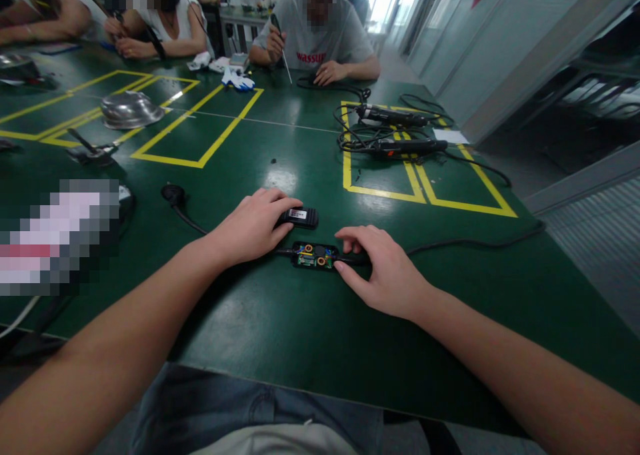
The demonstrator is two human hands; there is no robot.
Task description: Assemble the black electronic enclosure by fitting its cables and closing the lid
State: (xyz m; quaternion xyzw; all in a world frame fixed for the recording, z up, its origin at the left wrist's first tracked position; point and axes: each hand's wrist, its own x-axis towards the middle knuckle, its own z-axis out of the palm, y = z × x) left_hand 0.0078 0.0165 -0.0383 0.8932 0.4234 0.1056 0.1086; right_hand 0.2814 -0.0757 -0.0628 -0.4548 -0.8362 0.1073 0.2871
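My left hand point(257, 223) has its fingers and thumb closed on the left end of a black plastic cover point(304, 218) that bears a white label. Just below it lies an open black case point(315, 256), its circuit board showing copper-coloured ring coils and coloured wires. A black cable point(417, 249) leaves the case on the right; another leads out on the left, partly behind my left hand. Over the case's right end is my right hand point(383, 268), thumb and fingers apart, with the thumb tip close to the case edge. Whether the thumb touches the case, I cannot tell.
A black plug point(173, 194) lies left on the green table point(240, 322). Power screwdrivers point(407, 148) with coiled cords are at the right, a metal bowl point(131, 108) at the left. Across the table, a person point(320, 35) holds a screwdriver point(283, 48); gloves point(237, 78) lie nearby.
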